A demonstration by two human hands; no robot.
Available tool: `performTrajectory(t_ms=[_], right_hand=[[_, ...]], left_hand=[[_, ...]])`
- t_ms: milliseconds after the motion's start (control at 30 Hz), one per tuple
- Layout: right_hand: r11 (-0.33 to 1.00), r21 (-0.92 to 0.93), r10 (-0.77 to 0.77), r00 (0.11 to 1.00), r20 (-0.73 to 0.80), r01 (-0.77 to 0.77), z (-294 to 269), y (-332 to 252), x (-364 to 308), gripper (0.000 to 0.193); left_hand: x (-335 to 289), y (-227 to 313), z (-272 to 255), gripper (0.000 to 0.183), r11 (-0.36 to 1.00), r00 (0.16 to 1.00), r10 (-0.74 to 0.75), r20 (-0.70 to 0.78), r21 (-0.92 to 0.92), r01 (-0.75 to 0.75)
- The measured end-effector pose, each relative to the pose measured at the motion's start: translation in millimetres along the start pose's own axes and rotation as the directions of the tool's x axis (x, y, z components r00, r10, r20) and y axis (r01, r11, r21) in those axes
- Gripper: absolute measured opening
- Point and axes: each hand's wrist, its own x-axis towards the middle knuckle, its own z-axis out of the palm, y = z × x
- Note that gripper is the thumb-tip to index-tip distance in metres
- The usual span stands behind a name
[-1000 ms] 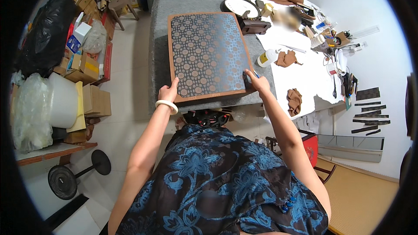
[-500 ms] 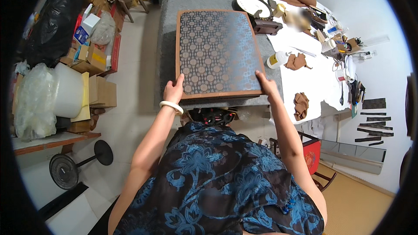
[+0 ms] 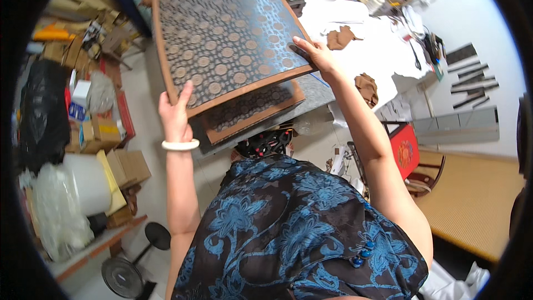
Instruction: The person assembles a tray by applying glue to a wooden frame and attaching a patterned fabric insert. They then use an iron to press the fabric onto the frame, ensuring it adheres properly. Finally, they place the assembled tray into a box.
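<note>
A large flat rectangular panel (image 3: 216,33) with a dark circle-patterned face and brown border is raised in both my hands. My left hand (image 3: 176,112) grips its near left corner, thumb on top; a pale bangle circles that wrist. Closed on the near right corner is my right hand (image 3: 317,56), also with the thumb above. The fingers under the panel are hidden. Below, partly covered, a similar brown-bordered patterned panel (image 3: 255,110) lies on the grey-covered table (image 3: 313,97).
White sheeting (image 3: 383,50) on the right bears crumpled brown fabric (image 3: 366,90) and small tools. Cardboard boxes (image 3: 129,166) and plastic bags crowd the left. A red-backed chair (image 3: 404,153) stands at right, and a black stand (image 3: 122,278) lies low on the left.
The panel has risen off the similar one below and tilted, its near left corner swinging left. Both hands moved with it, and the view has turned.
</note>
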Motion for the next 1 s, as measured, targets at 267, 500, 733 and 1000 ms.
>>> performTrajectory(t_ms=[267, 500, 733, 1000], right_hand=[[0.879, 0.467, -0.006, 0.98, -0.199, 0.101, -124.8, 0.3, -98.2, 0.074], [0.64, 0.723, -0.006, 0.942, -0.334, 0.26, -274.8, 147.8, -187.6, 0.055], [0.633, 0.755, 0.141, 0.933, -0.331, 0.172, -403.6, 245.3, -220.5, 0.057], [0.625, 0.767, 0.297, 0.865, -0.404, 0.144, -452.2, 342.0, -91.4, 0.07]], left_hand=[[-32.9, 25.7, 102.1, 0.057, 0.897, 0.797, 0.416, 0.437, -0.056, -0.438], [-69.3, -34.4, 234.6, 0.059, 0.952, 0.688, 0.145, 0.711, 0.089, -0.293], [-77.5, -159.8, 176.3, 0.032, 0.501, 0.84, 0.462, 0.283, 0.699, -0.51], [-83.9, -187.6, 70.5, 0.023, 0.394, 0.765, 0.628, -0.144, 0.907, -0.152]])
